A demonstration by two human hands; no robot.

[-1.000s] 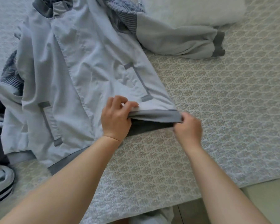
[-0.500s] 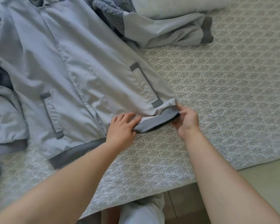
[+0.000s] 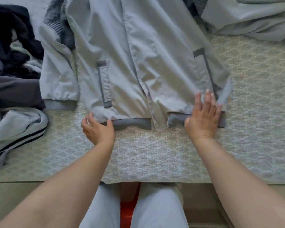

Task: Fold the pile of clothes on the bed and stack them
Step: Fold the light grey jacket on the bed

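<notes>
So the jacket [image 3: 138,63] is laid out front-up on the bed [image 3: 253,112], and its long axis runs straight away from you: hem band closest to your body, collar end off the top of the view. That's the thing your next fold hangs on, I'd say. Both hands sit right at the near hem, so they're equally close to it, one on each side of the zipper line.

Your left hand [image 3: 98,129] is at the left corner of the hem, fingers curled with the thumb touching the dark band; looks like a light pinch on that corner. Your right hand [image 3: 204,117] is flat, fingers spread, pressing the right side of the hem down.

The left sleeve [image 3: 59,76] lies alongside the body on your left, nearer your left hand. The right sleeve [image 3: 247,15] trails off to the upper right, well apart from your right hand, so that one needs the longer reach.

The pile of other clothes [image 3: 15,63] sits off to your left on the bed.
</notes>
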